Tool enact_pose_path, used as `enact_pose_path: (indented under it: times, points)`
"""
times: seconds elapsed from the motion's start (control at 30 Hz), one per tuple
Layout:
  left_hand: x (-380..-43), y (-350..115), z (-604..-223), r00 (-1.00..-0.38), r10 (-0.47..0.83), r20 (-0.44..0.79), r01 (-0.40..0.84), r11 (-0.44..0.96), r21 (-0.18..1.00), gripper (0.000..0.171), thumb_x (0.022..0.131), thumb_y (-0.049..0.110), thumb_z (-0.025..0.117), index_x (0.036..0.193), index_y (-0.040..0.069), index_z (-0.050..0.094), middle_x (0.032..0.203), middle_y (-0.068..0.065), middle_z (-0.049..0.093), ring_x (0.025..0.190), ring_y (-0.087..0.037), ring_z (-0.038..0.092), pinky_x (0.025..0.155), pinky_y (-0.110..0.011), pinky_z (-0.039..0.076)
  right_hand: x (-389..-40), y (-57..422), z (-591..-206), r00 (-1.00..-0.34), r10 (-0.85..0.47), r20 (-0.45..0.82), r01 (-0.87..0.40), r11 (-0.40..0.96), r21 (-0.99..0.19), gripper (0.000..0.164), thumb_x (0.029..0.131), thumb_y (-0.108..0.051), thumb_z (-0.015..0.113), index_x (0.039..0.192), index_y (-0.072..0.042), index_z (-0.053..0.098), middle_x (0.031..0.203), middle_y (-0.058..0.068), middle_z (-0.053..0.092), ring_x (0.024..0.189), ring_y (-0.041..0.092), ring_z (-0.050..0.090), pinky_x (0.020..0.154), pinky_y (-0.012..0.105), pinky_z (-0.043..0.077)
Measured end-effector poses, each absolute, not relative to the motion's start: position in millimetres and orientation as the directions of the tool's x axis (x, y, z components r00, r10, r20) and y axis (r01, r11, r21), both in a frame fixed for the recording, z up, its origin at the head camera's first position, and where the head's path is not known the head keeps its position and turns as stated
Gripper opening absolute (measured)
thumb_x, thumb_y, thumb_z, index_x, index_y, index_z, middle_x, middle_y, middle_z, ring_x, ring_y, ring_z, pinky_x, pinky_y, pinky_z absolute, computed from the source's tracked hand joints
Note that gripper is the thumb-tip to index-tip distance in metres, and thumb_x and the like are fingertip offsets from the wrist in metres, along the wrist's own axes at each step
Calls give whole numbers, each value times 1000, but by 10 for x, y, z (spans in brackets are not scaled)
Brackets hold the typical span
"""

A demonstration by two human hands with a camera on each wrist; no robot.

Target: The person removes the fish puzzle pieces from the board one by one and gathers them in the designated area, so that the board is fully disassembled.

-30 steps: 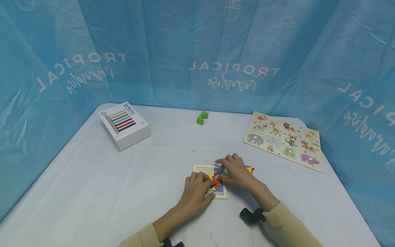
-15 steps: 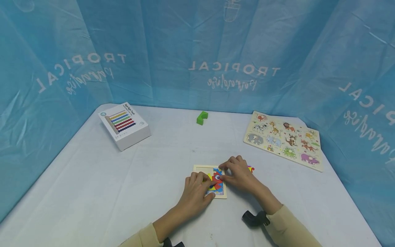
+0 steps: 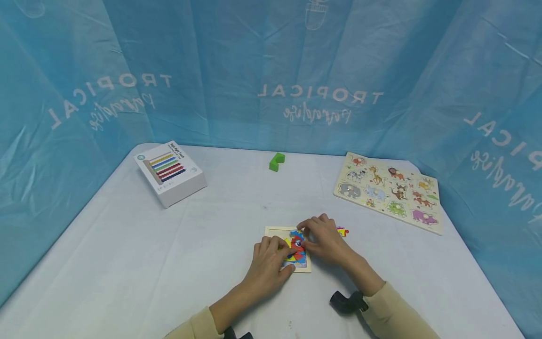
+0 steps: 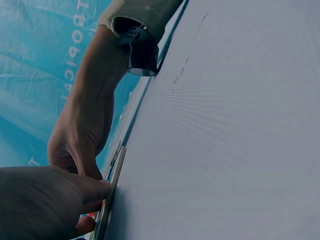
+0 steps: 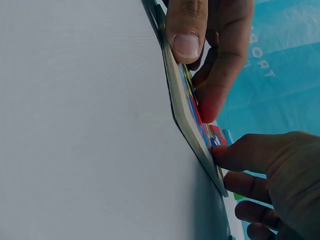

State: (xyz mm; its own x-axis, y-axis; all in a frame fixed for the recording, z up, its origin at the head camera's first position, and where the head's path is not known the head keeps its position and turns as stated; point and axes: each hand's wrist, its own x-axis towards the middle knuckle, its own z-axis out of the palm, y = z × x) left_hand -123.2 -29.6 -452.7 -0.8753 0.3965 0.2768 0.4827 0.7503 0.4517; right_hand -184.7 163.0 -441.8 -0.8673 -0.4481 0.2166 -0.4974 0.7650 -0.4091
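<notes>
A small wooden jigsaw tray with colourful pieces lies on the white table in the head view. My left hand rests over its left part. Its fingertips press on the yellow and red pieces, and its thumb sits on the rim in the right wrist view. With thumb and index finger, my right hand pinches a red-and-blue puzzle piece with a printed eye, tilted at the tray's upper right. Fingers hide part of the pieces. Beyond the right hand, a yellow-and-pink piece lies partly covered.
An abacus picture box stands at the back left. A green block lies at the back middle, and an animal peg board at the back right. Blue curtain surrounds the table's far sides.
My right hand drew slightly right, then came back left over the tray's upper right. The red-and-blue piece has tilted and shifted slightly left. My left hand has kept its place.
</notes>
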Motion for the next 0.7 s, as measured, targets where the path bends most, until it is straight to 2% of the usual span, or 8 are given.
enact_pose_path:
  times: [0.27,0.53,0.7]
  points:
    - [-1235,-299,-4524,-871,401,284,491,747,449,31,81,24,69,111,18,70,106,1,52,97,-15,38,85,-37,32,-1835,1611,-4420,-844,-474,252,-537,729,-425,37,76,-13,75,110,-14,62,80,-8,59,85,10,44,79,32,34]
    - [-1235,-295,-4523,-870,398,292,492,750,443,31,81,27,71,111,19,70,107,1,52,97,-15,37,85,-36,32,-1859,1614,-4429,-820,-490,296,-571,741,-354,35,75,-13,76,106,-16,61,82,-7,62,84,9,45,79,31,34]
    - [-1230,-296,-4523,-869,400,290,492,755,434,31,81,26,70,111,18,70,107,1,52,97,-15,38,85,-37,32,-1863,1601,-4415,-815,-508,277,-578,730,-363,35,76,-10,74,108,-16,61,84,-6,63,85,10,45,81,31,35]
